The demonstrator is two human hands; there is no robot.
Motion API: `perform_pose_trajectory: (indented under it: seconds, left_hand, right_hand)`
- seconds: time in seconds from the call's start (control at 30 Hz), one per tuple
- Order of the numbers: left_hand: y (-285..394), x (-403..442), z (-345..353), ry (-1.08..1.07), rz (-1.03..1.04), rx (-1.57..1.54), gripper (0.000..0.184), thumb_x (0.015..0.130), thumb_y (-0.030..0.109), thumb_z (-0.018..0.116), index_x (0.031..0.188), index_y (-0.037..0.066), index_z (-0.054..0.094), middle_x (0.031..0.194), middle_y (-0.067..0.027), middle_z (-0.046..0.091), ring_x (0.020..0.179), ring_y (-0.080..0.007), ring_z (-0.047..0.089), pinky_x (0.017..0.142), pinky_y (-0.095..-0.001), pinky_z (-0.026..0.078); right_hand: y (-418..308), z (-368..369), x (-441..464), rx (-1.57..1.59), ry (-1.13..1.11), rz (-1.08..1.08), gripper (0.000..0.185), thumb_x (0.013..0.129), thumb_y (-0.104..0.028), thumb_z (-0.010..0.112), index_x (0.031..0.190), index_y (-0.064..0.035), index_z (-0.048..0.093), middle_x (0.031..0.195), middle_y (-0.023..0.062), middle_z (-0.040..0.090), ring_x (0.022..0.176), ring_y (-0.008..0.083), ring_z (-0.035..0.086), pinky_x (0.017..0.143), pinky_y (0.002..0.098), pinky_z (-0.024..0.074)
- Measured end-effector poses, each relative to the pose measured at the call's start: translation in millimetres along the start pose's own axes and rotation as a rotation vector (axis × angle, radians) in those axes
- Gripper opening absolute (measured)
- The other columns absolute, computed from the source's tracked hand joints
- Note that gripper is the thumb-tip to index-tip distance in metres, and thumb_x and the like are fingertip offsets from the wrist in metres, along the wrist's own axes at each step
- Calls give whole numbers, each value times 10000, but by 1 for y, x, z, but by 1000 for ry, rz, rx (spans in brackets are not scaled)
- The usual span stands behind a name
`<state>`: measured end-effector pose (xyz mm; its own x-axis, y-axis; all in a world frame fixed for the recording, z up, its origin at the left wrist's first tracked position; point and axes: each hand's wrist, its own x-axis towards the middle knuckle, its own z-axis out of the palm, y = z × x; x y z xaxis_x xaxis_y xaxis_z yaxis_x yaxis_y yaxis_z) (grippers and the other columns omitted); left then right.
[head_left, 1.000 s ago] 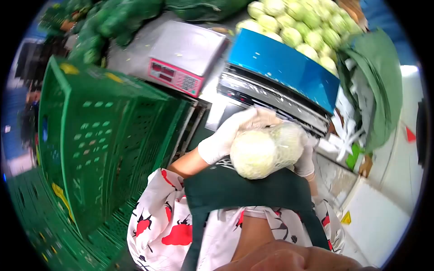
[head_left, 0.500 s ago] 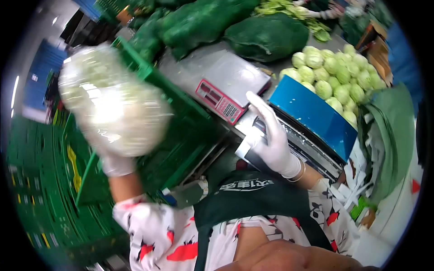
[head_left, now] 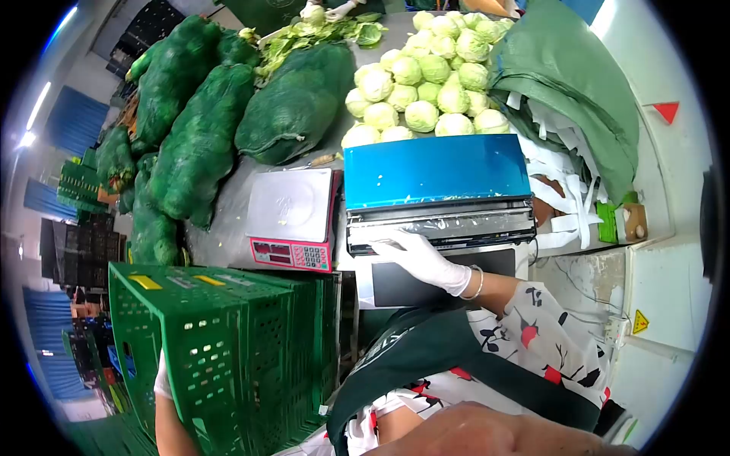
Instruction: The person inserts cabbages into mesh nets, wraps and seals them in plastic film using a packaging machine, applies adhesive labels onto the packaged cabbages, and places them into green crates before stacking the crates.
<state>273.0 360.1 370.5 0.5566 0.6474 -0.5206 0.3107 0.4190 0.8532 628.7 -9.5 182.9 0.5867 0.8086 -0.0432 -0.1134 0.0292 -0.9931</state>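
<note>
My right hand (head_left: 426, 262), white-gloved, is over the front of the blue-topped wrapping machine (head_left: 437, 171), its fingers spread near the strip of clear film (head_left: 426, 231) and holding nothing visible. My left hand (head_left: 162, 380), also gloved, reaches behind the near wall of the green crate (head_left: 209, 346) at the lower left. The crate wall hides its fingers and whatever they may hold. The scale (head_left: 289, 207) with its red front panel stands left of the machine. Behind the machine lies a pile of pale green cabbages (head_left: 422, 83).
Filled green net sacks (head_left: 296, 102) lie at the back left, with loose leaves (head_left: 312, 36) behind them. Another person's gloved hands (head_left: 341, 11) are at the far top. A green bag (head_left: 570, 72) with white strips stands at the right, by the wall.
The wrapped cabbages in my left hand have gone out of sight as that hand moved down behind the crate wall. My right hand is now over the film machine. The view has turned.
</note>
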Motion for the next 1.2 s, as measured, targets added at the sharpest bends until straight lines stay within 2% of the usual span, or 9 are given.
perform_pose_trajectory:
  seconds: [0.1,0.17,0.23,0.3,0.4,0.5,0.7,0.87,1.2]
  left_hand:
    - [24,-16,23,-45,18,-56,498,1014,370,534,1369,21,513,1273,-165,617,1113,-229,636,1005,-419,490]
    - [58,-10,-30,449,111,442,477,1021,315,532,1398,25,501,1305,-176,598,1185,-234,589,1035,-402,452]
    - [74,-10,24,779,857,1021,525,1018,299,542,1454,26,434,1357,-195,555,1259,-266,534,1077,-399,407]
    - [86,-11,125,662,1110,943,560,969,204,575,1464,7,403,1416,-206,497,1303,-299,495,1101,-400,383]
    - [61,30,284,158,1098,1291,747,744,37,651,1445,-11,398,1471,-186,441,1392,-322,395,1153,-423,314]
    - [16,152,387,-305,1027,1207,873,739,124,797,1471,-17,343,1470,-213,431,1383,-344,407,1148,-419,316]
    - [-45,407,589,-270,1431,1280,1029,681,256,835,1493,-35,274,1327,-292,526,1230,-412,519,1065,-455,416]
    - [-63,475,702,-255,1171,1387,1044,655,324,859,1451,-53,298,1271,-300,525,1168,-437,552,1007,-441,467]
    - [-66,450,677,-137,1199,981,985,614,282,894,1417,8,392,1287,-249,547,1119,-368,611,973,-409,503]
  right_hand:
    - [9,-49,7,-259,125,12,271,985,-167,607,1211,-24,652,1139,78,689,1084,137,611,969,283,470]
    - [20,-101,35,-249,276,-13,286,950,-239,658,1151,-36,669,1074,117,701,989,143,641,913,290,493]
    - [25,-159,70,-295,539,-82,311,923,-261,675,1146,-43,665,1078,147,692,1000,215,657,927,342,497]
    - [44,-238,122,-725,708,-205,433,874,-269,704,1221,-27,612,1136,197,658,1046,311,644,936,413,495]
    - [44,-309,196,-1030,875,-238,565,826,-264,734,1288,-12,528,1225,247,575,1146,397,561,949,485,473]
    - [50,-358,263,-1119,882,-182,673,784,-249,775,1344,-43,465,1274,252,516,1176,421,527,950,507,467]
    - [64,-385,338,-1306,782,123,966,704,-244,839,1493,-181,285,1271,254,471,1061,436,579,881,509,508]
    - [79,-391,351,-1360,808,109,938,665,-248,870,1438,-144,349,1195,242,474,942,401,614,771,457,558]
    - [57,-376,312,-725,844,-145,902,690,-268,855,1432,-88,375,1285,272,459,1159,414,523,1001,468,458]
